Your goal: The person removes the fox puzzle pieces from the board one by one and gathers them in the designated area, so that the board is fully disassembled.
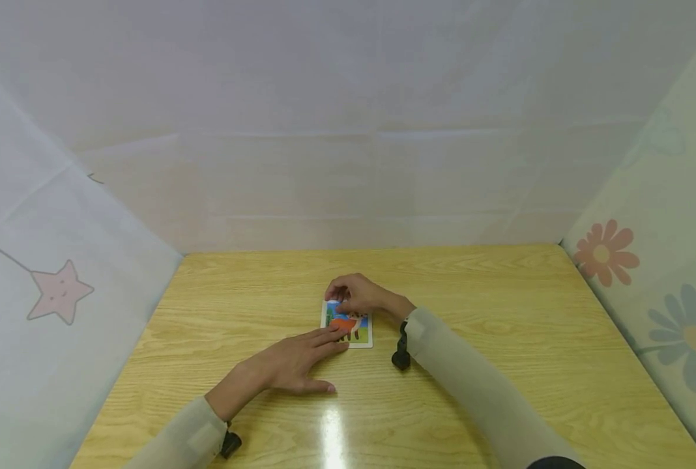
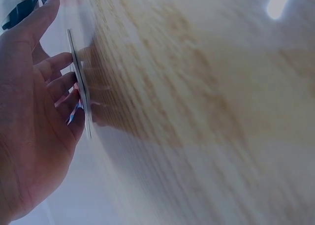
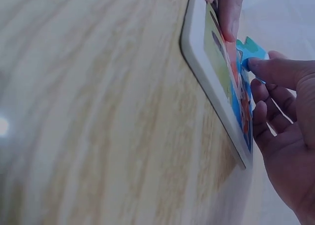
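Note:
A small jigsaw puzzle (image 1: 358, 335) with a white border lies on the wooden table, picturing an orange animal over green ground and blue sky. My left hand (image 1: 295, 363) rests its outstretched fingers on the lower left of the picture, thumb spread away over the table. In the right wrist view, my right hand (image 3: 290, 107) pinches a blue and green puzzle piece (image 3: 255, 49) between thumb and fingers. That piece is tilted up from the board, at the picture's upper part. From the left wrist view the board (image 2: 80, 82) appears edge-on.
The light wood table (image 1: 254, 280) extends around the puzzle on all sides. Pale cloth walls (image 1: 377, 189) enclose its back, left and right sides, with a printed star at left and flowers at right.

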The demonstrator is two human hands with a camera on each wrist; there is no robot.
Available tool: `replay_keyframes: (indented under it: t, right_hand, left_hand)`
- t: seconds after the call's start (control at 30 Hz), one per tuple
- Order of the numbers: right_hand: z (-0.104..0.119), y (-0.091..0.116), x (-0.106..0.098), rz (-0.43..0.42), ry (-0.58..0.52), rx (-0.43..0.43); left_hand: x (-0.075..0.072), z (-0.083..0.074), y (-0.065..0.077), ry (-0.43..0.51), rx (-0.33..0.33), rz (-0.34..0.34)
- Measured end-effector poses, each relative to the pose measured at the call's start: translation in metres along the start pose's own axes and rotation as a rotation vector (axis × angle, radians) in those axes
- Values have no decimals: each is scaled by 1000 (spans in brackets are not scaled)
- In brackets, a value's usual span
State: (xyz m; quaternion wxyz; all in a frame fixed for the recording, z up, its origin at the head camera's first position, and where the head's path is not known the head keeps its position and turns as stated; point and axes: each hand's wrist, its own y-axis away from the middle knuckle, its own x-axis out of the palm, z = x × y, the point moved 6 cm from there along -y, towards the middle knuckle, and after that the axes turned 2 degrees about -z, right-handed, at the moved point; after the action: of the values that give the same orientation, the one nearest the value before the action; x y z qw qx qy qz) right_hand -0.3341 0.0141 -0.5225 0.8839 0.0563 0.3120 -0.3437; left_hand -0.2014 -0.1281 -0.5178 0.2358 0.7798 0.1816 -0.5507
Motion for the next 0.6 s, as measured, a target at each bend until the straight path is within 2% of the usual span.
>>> replay_keyframes:
  t: [0.37, 0.6]
  right_hand:
    - [-1, 2, 1, -26, -27, 15]
    - [3, 8, -3, -48, -96, 12]
  left_hand:
    - [-1, 0, 0, 8, 15, -23]
    - [0, 0, 1, 6, 32, -48]
